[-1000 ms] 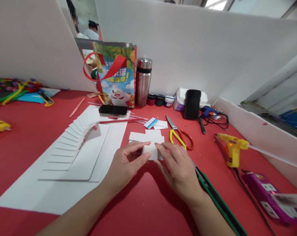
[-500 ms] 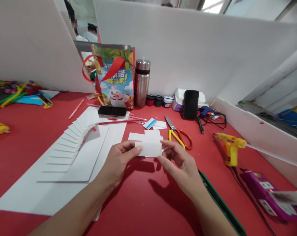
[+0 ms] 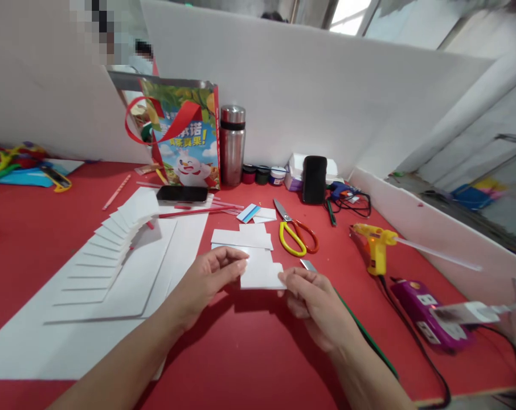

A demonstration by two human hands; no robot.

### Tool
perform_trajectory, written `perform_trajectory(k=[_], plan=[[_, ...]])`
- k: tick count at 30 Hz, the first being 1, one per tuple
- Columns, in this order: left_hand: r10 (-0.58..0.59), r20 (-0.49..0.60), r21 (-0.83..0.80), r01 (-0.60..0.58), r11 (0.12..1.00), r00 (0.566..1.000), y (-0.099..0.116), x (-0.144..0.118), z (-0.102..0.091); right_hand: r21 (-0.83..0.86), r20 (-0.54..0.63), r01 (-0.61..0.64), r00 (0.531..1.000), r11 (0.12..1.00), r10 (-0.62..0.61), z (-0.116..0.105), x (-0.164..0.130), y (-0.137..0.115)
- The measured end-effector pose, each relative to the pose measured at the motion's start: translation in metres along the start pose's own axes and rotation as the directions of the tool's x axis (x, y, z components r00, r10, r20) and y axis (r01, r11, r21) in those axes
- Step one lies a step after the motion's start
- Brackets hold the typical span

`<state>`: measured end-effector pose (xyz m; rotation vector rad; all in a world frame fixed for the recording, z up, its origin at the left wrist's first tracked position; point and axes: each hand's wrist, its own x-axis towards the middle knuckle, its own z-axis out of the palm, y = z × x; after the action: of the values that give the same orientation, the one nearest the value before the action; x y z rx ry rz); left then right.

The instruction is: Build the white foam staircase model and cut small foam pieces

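Observation:
My left hand (image 3: 207,279) and my right hand (image 3: 311,299) both pinch a small white foam-board piece (image 3: 260,272) just above the red table (image 3: 249,347). The left fingers grip its left edge and the right fingers its lower right corner. More white pieces (image 3: 241,237) lie flat just behind it. To the left, a fanned stair of white strips (image 3: 108,250) rests on large white sheets (image 3: 70,336).
Yellow-and-red scissors (image 3: 296,233), a knife blade (image 3: 309,265) with a green handle, a yellow glue gun (image 3: 375,247) and a purple power strip (image 3: 429,316) lie to the right. A phone (image 3: 182,194), gift bag (image 3: 183,134), steel flask (image 3: 232,145) and paint pots (image 3: 262,173) stand behind. White partitions enclose the desk.
The white piece was pressed on the table, then lifted and held between both hands. It now shows a stepped outline, and the view has swung to the right.

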<state>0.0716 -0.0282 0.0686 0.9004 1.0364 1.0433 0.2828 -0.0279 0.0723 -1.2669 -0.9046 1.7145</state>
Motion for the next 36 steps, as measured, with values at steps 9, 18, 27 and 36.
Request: perform_trajectory(k=[9,18,27,36], plan=[[0.262,0.209,0.568,-0.335,0.751,0.942,0.013,-0.014,0.004,-0.179,-0.013,-0.066,0.998,0.982,0.064,-0.006,-0.012,0.004],[0.158,0.384,0.834,-0.415,0.363,0.91,-0.006,-0.027,0.026,-0.317,0.046,-0.07,0.995,0.946,0.089,-0.001,-0.009,0.006],[0.159,0.346,0.841,-0.381,0.384,0.925,-0.014,-0.025,0.027,-0.346,0.07,-0.055,0.994,0.937,0.085,-0.001,-0.004,0.004],[0.183,0.295,0.841,-0.346,0.415,0.938,-0.019,-0.028,0.027,-0.411,0.069,-0.072,0.992,0.909,0.11,-0.002,-0.002,0.004]])
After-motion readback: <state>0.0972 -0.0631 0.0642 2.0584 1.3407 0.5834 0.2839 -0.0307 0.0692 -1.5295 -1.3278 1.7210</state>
